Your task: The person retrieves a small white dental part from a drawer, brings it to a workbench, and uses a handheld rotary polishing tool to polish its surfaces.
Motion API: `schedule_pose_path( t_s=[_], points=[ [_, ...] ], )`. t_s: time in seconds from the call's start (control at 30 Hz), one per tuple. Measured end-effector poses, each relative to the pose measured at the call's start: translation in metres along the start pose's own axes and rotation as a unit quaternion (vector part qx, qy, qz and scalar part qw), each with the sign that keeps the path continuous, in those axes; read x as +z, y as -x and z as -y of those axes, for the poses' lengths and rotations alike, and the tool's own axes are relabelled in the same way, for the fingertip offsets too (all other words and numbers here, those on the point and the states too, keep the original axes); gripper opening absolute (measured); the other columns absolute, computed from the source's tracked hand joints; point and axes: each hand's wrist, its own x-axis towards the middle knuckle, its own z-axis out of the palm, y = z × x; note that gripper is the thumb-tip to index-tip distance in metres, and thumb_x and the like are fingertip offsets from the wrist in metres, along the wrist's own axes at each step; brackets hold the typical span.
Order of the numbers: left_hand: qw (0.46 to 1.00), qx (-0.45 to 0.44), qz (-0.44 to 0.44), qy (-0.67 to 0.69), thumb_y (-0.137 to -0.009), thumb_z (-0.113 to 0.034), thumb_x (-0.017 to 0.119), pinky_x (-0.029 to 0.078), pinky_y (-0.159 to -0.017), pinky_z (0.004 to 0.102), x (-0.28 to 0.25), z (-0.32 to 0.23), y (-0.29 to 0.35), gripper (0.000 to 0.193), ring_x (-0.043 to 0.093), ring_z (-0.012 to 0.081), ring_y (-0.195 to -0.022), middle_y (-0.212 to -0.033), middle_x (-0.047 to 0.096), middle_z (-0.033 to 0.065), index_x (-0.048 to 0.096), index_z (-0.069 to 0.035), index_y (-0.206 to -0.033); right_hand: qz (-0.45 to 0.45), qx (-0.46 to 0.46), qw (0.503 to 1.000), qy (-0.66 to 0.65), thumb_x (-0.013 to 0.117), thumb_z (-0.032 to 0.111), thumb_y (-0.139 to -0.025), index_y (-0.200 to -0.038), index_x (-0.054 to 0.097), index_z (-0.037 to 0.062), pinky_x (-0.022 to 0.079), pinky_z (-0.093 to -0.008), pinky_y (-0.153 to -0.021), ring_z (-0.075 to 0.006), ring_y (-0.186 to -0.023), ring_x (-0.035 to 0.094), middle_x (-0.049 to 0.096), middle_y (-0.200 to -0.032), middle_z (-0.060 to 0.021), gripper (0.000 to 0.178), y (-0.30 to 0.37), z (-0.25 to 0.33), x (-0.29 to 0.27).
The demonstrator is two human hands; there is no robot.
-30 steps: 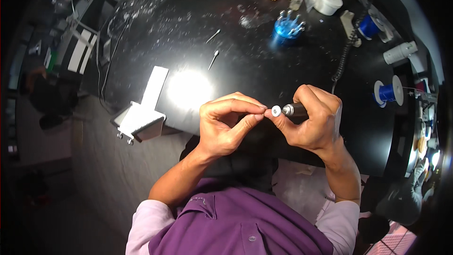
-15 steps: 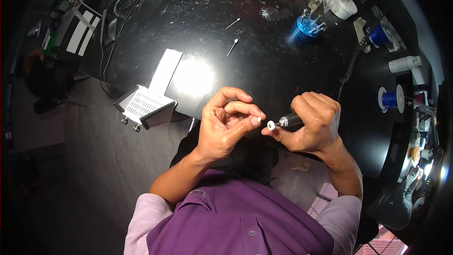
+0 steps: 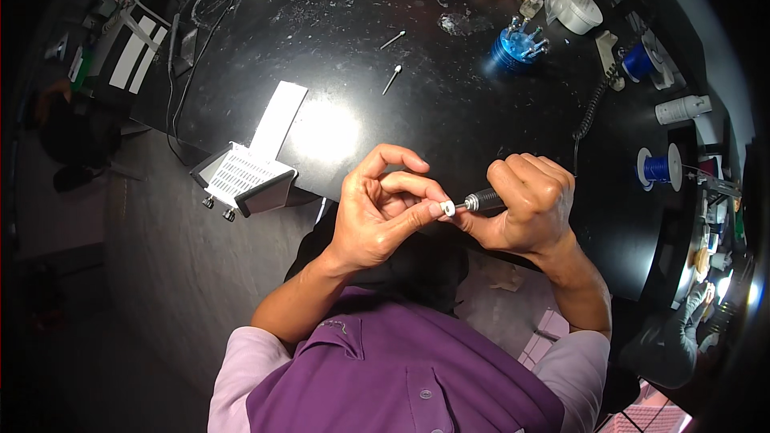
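My left hand (image 3: 370,212) is closed, thumb and index fingertip pinching a small off-white piece. The wheel mostly covers that piece, so its exact kind does not show. In my right fist (image 3: 531,202) lies a dark rotary handpiece (image 3: 484,200), its metal shank pointing left. A small white grinding wheel (image 3: 448,208) sits on the end of the shank, right at my left fingertips. Wheel and piece appear to meet, though contact is hard to make out. The right thumb reaches under the shank towards the left hand.
Two white-tipped burs, a longer one (image 3: 391,80) and another (image 3: 393,39), lie on the black table (image 3: 353,56). A blue bur holder (image 3: 520,46) stands far right. Left of my hands is a white slotted box (image 3: 250,172). A coiled cord (image 3: 588,118) and blue wire spool (image 3: 659,167) sit at right.
My right hand has moved slightly left, bringing the wheel from a small gap up to the left fingertips. The left hand keeps its pinch. The whole view has shifted a little.
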Motion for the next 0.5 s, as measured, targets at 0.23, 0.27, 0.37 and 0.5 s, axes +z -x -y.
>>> schedule_pose_path(
  t_s=[0.23, 0.27, 0.37, 0.5],
  points=[
    [1.000, -0.014, 0.012, 0.003, -0.089, 0.008, 0.068, 0.058, -0.076, 0.0251, -0.0017, -0.0014, -0.0005, 0.038, 0.070, 0.0161, -0.088, -0.094, 0.071, 0.0172, 0.045, 0.003, -0.119, 0.012, -0.003, 1.000, -0.015, 0.081, 0.059, -0.064, -0.056, 0.044, 0.0117, 0.035, -0.0323, -0.042, -0.0173, -0.042, 0.046, 0.040, -0.051, -0.0016, 0.061, 0.0006, -0.0018, 0.0000],
    [1.000, -0.016, 0.013, 0.001, -0.089, 0.009, 0.068, 0.058, -0.076, 0.0249, -0.0010, -0.0015, -0.0009, 0.038, 0.070, 0.0160, -0.088, -0.094, 0.071, 0.0173, 0.045, 0.003, -0.119, 0.010, -0.006, 1.000, -0.017, 0.081, 0.059, -0.064, -0.056, 0.044, 0.0117, 0.036, -0.0324, -0.042, -0.0174, -0.042, 0.046, 0.040, -0.051, -0.0016, 0.061, 0.0003, -0.0018, -0.0003],
    [0.999, -0.031, 0.017, 0.002, -0.089, 0.009, 0.069, 0.058, -0.075, 0.0246, 0.0002, -0.0034, -0.0023, 0.038, 0.070, 0.0158, -0.088, -0.094, 0.071, 0.0174, 0.046, 0.003, -0.119, 0.009, -0.013, 1.000, -0.019, 0.081, 0.059, -0.064, -0.056, 0.044, 0.0117, 0.036, -0.0326, -0.042, -0.0175, -0.042, 0.046, 0.040, -0.051, -0.0014, 0.060, 0.0001, -0.0027, -0.0012],
    [0.998, -0.064, 0.023, 0.000, -0.089, 0.008, 0.069, 0.058, -0.076, 0.0241, -0.0027, -0.0062, -0.0037, 0.036, 0.071, 0.0163, -0.089, -0.094, 0.072, 0.0175, 0.047, 0.002, -0.117, 0.016, -0.008, 1.000, -0.013, 0.081, 0.059, -0.064, -0.056, 0.044, 0.0116, 0.036, -0.0325, -0.042, -0.0171, -0.042, 0.045, 0.040, -0.051, -0.0010, 0.061, -0.0014, -0.0026, -0.0019]
  ],
)
